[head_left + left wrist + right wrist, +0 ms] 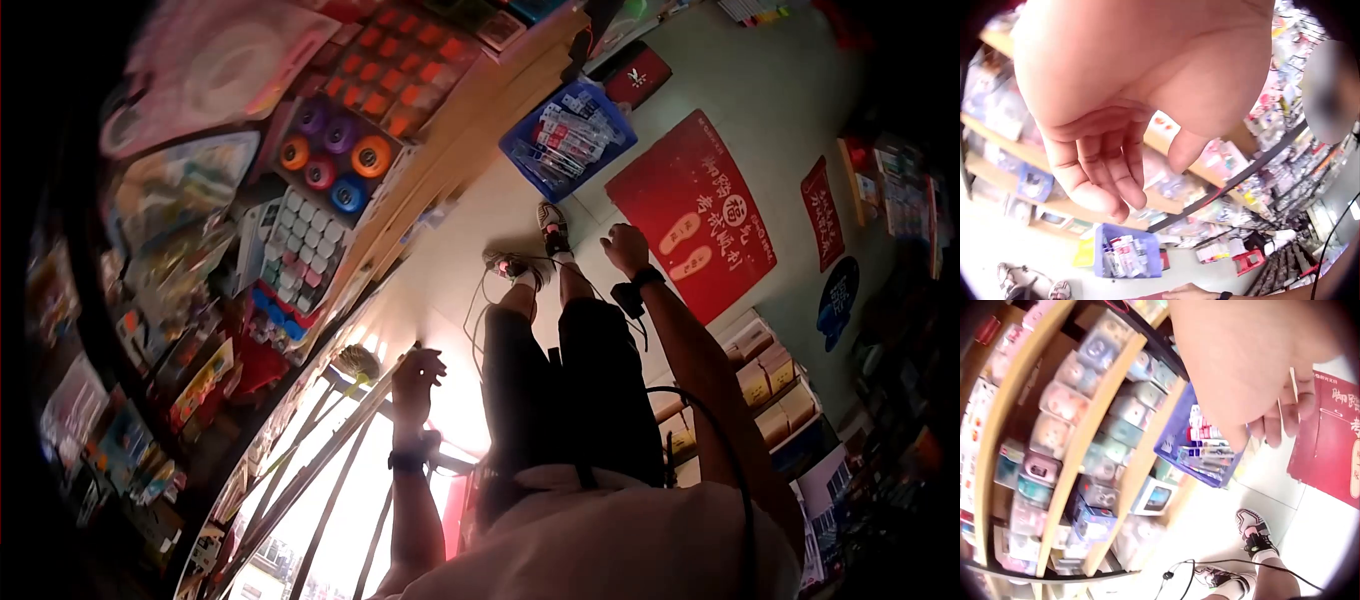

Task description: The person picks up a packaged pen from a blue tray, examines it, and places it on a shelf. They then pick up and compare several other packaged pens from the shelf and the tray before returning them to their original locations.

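Observation:
My left hand point(418, 378) hangs beside the left leg with loosely bent fingers and nothing in them; its curved fingers and separate thumb fill the upper left wrist view. On the other side, my right hand point(627, 250) is held over the floor near a red mat point(690, 215) with white and yellow lettering. Its fingers point(1272, 428) hang relaxed, also holding nothing. Ahead on the floor stands a blue basket point(512, 148) of packaged pens point(570, 135), overlapped by the right hand's edge in the right wrist view.
Wooden shelves point(1079, 434) with boxed goods run along the left. Colourful round items point(340, 140) lie on the upper shelf. A thin black cable point(1260, 562) crosses near the shoes point(553, 228). Book stacks point(770, 375) stand at the right, and a dark red box point(640, 78) lies behind the basket.

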`<state>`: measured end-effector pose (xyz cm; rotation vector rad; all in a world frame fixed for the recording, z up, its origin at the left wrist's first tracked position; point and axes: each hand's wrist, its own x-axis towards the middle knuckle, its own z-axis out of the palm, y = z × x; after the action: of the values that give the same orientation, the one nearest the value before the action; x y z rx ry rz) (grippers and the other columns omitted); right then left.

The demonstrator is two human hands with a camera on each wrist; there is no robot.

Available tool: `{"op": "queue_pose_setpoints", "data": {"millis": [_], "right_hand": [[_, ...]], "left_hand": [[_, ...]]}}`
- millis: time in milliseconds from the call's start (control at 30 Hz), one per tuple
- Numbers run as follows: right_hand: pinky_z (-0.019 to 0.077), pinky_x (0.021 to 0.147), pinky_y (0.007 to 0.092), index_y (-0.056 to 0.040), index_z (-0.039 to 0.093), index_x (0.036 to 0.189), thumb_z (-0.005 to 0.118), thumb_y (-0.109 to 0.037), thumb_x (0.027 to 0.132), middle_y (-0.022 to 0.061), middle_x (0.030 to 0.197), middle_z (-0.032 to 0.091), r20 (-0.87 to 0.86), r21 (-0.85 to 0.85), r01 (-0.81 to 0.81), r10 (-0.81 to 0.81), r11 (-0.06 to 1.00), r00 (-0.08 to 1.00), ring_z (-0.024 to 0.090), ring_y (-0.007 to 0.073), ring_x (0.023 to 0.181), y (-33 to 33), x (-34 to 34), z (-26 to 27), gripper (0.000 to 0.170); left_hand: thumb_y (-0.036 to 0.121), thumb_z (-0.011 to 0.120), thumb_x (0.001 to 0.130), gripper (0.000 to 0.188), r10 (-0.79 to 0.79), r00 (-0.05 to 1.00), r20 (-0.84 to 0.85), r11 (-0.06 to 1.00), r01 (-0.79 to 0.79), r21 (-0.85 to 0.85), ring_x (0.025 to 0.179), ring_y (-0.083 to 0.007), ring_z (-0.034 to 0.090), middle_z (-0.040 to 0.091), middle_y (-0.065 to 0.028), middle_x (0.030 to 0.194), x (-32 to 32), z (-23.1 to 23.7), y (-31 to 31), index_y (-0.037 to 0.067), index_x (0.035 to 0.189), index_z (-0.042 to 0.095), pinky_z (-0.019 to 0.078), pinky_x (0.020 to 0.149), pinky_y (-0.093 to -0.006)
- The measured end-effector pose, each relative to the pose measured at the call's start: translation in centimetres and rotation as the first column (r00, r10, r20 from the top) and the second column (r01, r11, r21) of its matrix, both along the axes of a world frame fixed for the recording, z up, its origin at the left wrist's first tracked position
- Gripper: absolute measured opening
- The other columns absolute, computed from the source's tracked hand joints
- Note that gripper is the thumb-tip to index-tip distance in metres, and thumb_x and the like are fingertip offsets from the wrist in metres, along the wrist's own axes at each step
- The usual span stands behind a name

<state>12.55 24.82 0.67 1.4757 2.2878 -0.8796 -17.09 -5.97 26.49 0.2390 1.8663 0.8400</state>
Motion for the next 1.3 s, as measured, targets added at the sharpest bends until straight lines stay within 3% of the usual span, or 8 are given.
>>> {"op": "queue_pose_setpoints", "data": {"millis": [300, 400, 500, 733, 767, 867, 1067, 1300], "right_hand": [[0.0510, 0.079, 0.0471, 0.0003, 0.062, 0.092, 0.071, -0.017, 0.078, 0.0175, 0.093, 0.064, -0.021, 0.245, -0.197, 0.208, 0.949, 0.978, 0.062, 0.0357, 0.092, 7.7, -10.3, -17.3, 0.023], [0.0499, 0.080, 0.0477, 0.0014, 0.060, 0.099, 0.070, -0.013, 0.077, 0.0186, 0.101, 0.062, -0.007, 0.266, -0.199, 0.208, 0.943, 0.978, 0.061, 0.0352, 0.094, 7.9, -11.8, -20.4, 0.029], [0.0483, 0.079, 0.0451, -0.0019, 0.062, 0.095, 0.062, -0.006, 0.080, 0.0163, 0.093, 0.061, 0.053, 0.392, -0.272, 0.274, 0.879, 0.960, 0.060, 0.0326, 0.095, 7.9, -11.9, -24.9, 0.016], [0.0484, 0.075, 0.0441, -0.0032, 0.063, 0.089, 0.062, -0.006, 0.082, 0.0146, 0.090, 0.061, -0.193, 0.509, -0.272, 0.416, 0.817, 0.889, 0.062, 0.0332, 0.085, 8.4, -11.8, -24.7, 0.008], [0.0484, 0.075, 0.0441, -0.0032, 0.063, 0.089, 0.062, -0.006, 0.082, 0.0146, 0.090, 0.061, -0.193, 0.521, -0.277, 0.428, 0.807, 0.883, 0.062, 0.0332, 0.085, 8.6, -11.8, -24.1, 0.008], [0.0483, 0.076, 0.0447, -0.0031, 0.063, 0.090, 0.063, -0.007, 0.082, 0.0144, 0.088, 0.062, 0.009, 0.435, -0.386, 0.425, 0.814, 0.905, 0.063, 0.0338, 0.086, 8.9, -11.0, -21.1, 0.009], [0.0454, 0.061, 0.0470, 0.0012, 0.056, 0.080, 0.069, -0.004, 0.081, 0.0219, 0.070, 0.058, -0.293, 0.402, -0.207, 0.339, 0.892, 0.894, 0.062, 0.0411, 0.071, 6.2, -7.7, -8.0, 0.014], [0.0465, 0.064, 0.0377, 0.0036, 0.057, 0.082, 0.074, -0.007, 0.083, 0.0156, 0.070, 0.059, -0.706, 0.043, -0.393, 0.306, 0.919, 0.639, 0.059, 0.0239, 0.066, -3.1, -6.5, 15.5, 0.020]], "left_hand": [[0.012, 0.051, 0.095, 0.026, 0.229, 0.919, 0.320, 0.958, -0.154, -0.243, 0.087, -0.0169, 0.067, 0.064, -0.0077, 0.096, 8.3, -13.0, -11.4, -0.003, 0.114, 0.061, 0.0536, 0.073, -0.0293], [0.016, 0.054, 0.096, 0.028, -0.088, 0.975, 0.206, 0.978, 0.124, -0.170, 0.089, -0.0165, 0.066, 0.064, -0.0065, 0.096, 10.9, -15.5, -14.6, -0.003, 0.117, 0.059, 0.0531, 0.076, -0.0289], [0.021, 0.051, 0.099, 0.030, 0.522, 0.785, 0.333, 0.830, -0.378, -0.410, 0.089, -0.0150, 0.065, 0.064, -0.0057, 0.095, 13.2, -14.7, -12.7, -0.002, 0.117, 0.059, 0.0520, 0.076, -0.0293], [0.018, 0.049, 0.098, 0.029, 0.461, 0.816, 0.349, 0.871, -0.341, -0.353, 0.087, -0.0140, 0.065, 0.063, -0.0044, 0.094, 15.9, -15.1, -13.8, -0.002, 0.117, 0.058, 0.0515, 0.075, -0.0278], [0.018, 0.048, 0.098, 0.029, 0.284, 0.910, 0.300, 0.929, -0.185, -0.320, 0.086, -0.0142, 0.065, 0.063, -0.0048, 0.094, 16.2, -15.3, -14.3, -0.002, 0.117, 0.058, 0.0516, 0.074, -0.0273], [0.017, 0.048, 0.099, 0.028, 0.468, 0.824, 0.318, 0.873, -0.377, -0.309, 0.087, -0.0147, 0.066, 0.063, -0.0054, 0.093, 16.8, -14.5, -13.5, -0.002, 0.117, 0.058, 0.0518, 0.074, -0.0276], [0.015, 0.051, 0.096, 0.026, 0.525, 0.819, 0.231, 0.848, -0.527, -0.059, 0.083, -0.0165, 0.066, 0.066, -0.0083, 0.091, 17.8, -11.6, -14.4, -0.003, 0.112, 0.062, 0.0542, 0.070, -0.0284], [-0.006, 0.040, 0.089, 0.030, 0.479, 0.877, -0.043, 0.826, -0.434, 0.360, 0.080, -0.0141, 0.065, 0.068, -0.0077, 0.089, 16.8, -4.5, -12.1, -0.002, 0.106, 0.065, 0.0531, 0.069, -0.0281]]}}
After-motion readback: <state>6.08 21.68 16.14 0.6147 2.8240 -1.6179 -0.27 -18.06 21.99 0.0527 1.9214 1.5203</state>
